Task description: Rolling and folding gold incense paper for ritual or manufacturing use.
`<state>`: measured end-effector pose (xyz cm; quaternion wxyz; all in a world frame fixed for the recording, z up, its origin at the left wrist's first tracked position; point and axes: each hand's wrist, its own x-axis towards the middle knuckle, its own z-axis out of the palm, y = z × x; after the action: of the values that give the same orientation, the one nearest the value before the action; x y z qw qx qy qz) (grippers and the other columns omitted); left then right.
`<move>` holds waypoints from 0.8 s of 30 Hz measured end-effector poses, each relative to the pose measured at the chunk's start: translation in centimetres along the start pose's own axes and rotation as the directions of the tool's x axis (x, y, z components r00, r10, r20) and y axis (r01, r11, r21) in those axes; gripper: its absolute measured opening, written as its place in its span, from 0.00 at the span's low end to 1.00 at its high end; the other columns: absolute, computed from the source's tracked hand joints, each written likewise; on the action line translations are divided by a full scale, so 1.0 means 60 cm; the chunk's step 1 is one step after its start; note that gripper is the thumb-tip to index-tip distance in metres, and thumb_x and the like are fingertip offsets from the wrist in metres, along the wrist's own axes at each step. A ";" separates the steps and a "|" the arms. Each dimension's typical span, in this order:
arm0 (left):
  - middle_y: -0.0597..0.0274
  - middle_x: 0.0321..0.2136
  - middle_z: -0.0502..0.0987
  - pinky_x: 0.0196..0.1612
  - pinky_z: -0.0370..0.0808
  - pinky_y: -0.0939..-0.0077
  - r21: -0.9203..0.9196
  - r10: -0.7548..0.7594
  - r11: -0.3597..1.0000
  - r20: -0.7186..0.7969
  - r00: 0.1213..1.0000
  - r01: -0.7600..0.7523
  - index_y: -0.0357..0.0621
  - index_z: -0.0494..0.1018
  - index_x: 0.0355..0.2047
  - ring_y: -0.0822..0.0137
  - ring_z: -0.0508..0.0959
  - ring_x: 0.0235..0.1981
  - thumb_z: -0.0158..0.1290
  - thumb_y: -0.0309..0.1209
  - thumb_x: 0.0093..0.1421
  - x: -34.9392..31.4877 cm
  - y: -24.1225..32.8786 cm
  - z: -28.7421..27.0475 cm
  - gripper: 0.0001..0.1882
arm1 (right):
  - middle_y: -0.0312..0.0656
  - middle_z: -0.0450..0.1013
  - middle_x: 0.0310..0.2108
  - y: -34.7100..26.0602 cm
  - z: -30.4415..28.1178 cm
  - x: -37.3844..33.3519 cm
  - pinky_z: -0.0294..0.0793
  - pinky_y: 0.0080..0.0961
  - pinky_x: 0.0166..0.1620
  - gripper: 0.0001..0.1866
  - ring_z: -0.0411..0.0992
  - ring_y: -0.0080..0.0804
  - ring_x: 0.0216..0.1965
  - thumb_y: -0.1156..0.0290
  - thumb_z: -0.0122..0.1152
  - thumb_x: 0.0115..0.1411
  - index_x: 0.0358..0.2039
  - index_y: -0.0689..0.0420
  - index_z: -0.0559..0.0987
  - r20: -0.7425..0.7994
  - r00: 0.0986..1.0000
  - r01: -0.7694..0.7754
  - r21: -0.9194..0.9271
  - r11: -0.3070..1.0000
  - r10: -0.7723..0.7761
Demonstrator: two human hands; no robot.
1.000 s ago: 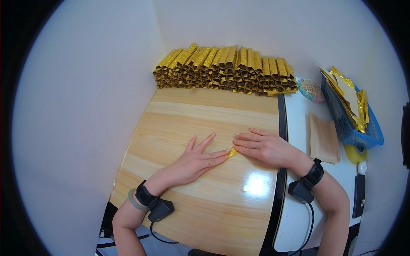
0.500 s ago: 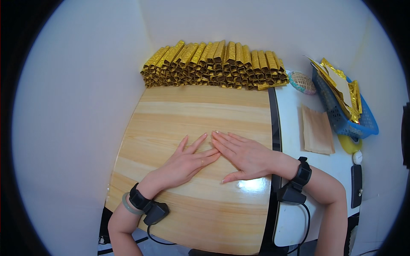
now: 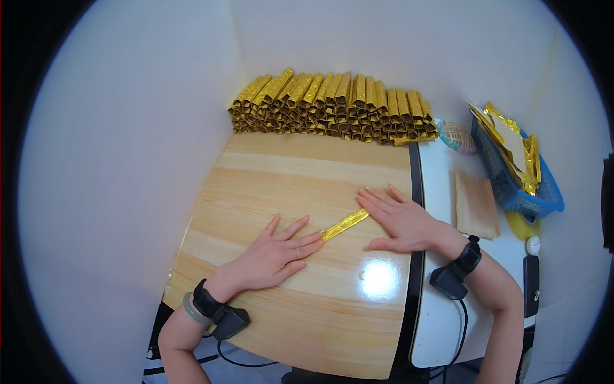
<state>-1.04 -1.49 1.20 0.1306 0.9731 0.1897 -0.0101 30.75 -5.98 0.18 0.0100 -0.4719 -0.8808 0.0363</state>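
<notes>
**A:** What do I have under the hands at this moment?

**B:** A narrow gold foil strip (image 3: 345, 224) lies flat on the wooden tabletop (image 3: 275, 185), near the middle and a little toward the right edge, turned on a diagonal. My left hand (image 3: 275, 253) is spread flat, palm down, and its fingertips touch the lower end of the strip. My right hand (image 3: 403, 221) is also flat and open, with the fingertips at the upper end. Neither hand grips anything; both only press.

**A:** So how should I do this pressing well?

**B:** I think the strip is being flattened into a firm fold. I would hold one end still with the left fingertips and press evenly along the length with the right, so the foil does not twist. Thin foil probably creases easily, so light pressure seems safer than hard rubbing.

**A:** What else is around?

**B:** Along the far edge of the tabletop there is a long stack of gold rolls (image 3: 332, 109), laid in rows. To the right, on a white surface, I see a blue basket (image 3: 518, 185) with loose gold sheets (image 3: 511, 137), a tan pad of paper (image 3: 476, 205) beside it, and a small woven object (image 3: 457, 136). All are well apart from the hands.
</notes>
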 end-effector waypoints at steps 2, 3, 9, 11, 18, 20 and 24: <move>0.73 0.68 0.55 0.67 0.37 0.37 0.012 -0.002 1.000 0.000 1.000 0.002 0.55 0.59 0.65 0.57 0.47 0.70 0.38 0.38 0.68 -0.004 -0.005 0.005 0.25 | 0.55 0.46 0.69 0.003 -0.008 -0.004 0.40 0.45 0.70 0.51 0.44 0.43 0.71 0.34 0.42 0.61 0.67 0.66 0.48 0.003 1.000 0.009 -0.008 1.000 -0.009; 0.73 0.68 0.54 0.67 0.36 0.37 0.026 0.000 1.000 0.009 1.000 0.000 0.55 0.59 0.65 0.57 0.46 0.71 0.37 0.39 0.68 -0.006 -0.009 0.005 0.25 | 0.56 0.47 0.68 0.003 -0.013 -0.004 0.40 0.44 0.70 0.50 0.44 0.43 0.71 0.33 0.41 0.61 0.66 0.67 0.50 0.002 1.000 0.012 -0.009 1.000 -0.012; 0.74 0.68 0.53 0.67 0.37 0.37 0.019 -0.015 1.000 0.019 1.000 0.015 0.56 0.59 0.65 0.58 0.46 0.71 0.36 0.38 0.69 -0.009 -0.007 0.011 0.24 | 0.59 0.47 0.68 -0.033 -0.017 0.002 0.41 0.43 0.70 0.51 0.44 0.47 0.70 0.32 0.40 0.60 0.66 0.68 0.50 -0.103 0.994 0.042 -0.018 0.999 -0.044; 0.74 0.68 0.53 0.67 0.37 0.37 0.020 -0.007 1.000 0.022 1.000 0.007 0.57 0.58 0.65 0.59 0.47 0.71 0.36 0.38 0.69 -0.008 -0.008 0.010 0.24 | 0.59 0.47 0.68 -0.076 -0.016 0.016 0.42 0.43 0.70 0.51 0.44 0.47 0.70 0.32 0.40 0.60 0.66 0.68 0.50 -0.062 0.990 0.132 0.041 0.990 -0.129; 0.76 0.68 0.53 0.68 0.41 0.39 0.015 0.018 1.000 0.018 1.000 -0.018 0.57 0.59 0.65 0.61 0.48 0.70 0.36 0.39 0.70 -0.005 -0.016 0.009 0.24 | 0.56 0.47 0.68 -0.057 -0.012 0.013 0.43 0.38 0.70 0.49 0.45 0.44 0.70 0.34 0.39 0.62 0.67 0.67 0.49 0.029 0.977 0.208 0.066 0.976 -0.210; 0.76 0.68 0.54 0.68 0.41 0.39 0.028 0.020 0.999 0.007 1.000 -0.020 0.57 0.59 0.65 0.62 0.49 0.70 0.36 0.39 0.70 -0.007 -0.014 0.007 0.24 | 0.56 0.47 0.68 -0.046 -0.016 0.010 0.43 0.38 0.70 0.49 0.45 0.44 0.70 0.34 0.39 0.62 0.67 0.66 0.49 0.053 0.982 0.176 0.065 0.982 -0.180; 0.76 0.68 0.54 0.68 0.42 0.38 0.077 0.027 0.997 -0.003 1.000 -0.026 0.57 0.59 0.65 0.64 0.50 0.70 0.37 0.39 0.70 -0.009 -0.012 0.009 0.24 | 0.56 0.45 0.69 -0.039 -0.016 0.005 0.42 0.41 0.70 0.49 0.44 0.45 0.70 0.35 0.41 0.62 0.67 0.65 0.47 0.078 0.985 0.147 0.090 0.985 -0.155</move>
<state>-1.76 -1.19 0.55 0.0926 0.9798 0.1765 -0.0138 28.72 -6.98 1.29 -0.0048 -0.4010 -0.9114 0.0922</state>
